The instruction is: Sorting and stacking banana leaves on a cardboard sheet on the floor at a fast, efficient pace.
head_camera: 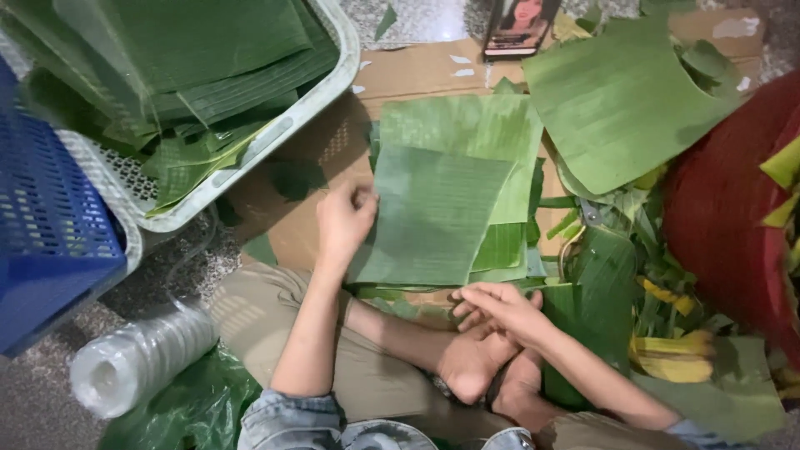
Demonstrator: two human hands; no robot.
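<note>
At the top centre of the frame stands a small dark rectangular package (518, 25) with a printed picture on its face, set on flattened brown cardboard (417, 67). In the upper left, a pale perforated plastic basket (275, 133) holds stacked banana-leaf sheets, beside a blue slotted crate (46, 225). A roll of clear plastic film (137, 358) lies at lower left. In the middle, a pile of cut leaf sheets (442, 208) (ribbed, matte green) rests on the cardboard. The left hand (343, 221) pinches the top sheet's left edge. The right hand (500, 310), fingers spread flat, hovers by the pile's lower edge, over the person's bare feet.
</note>
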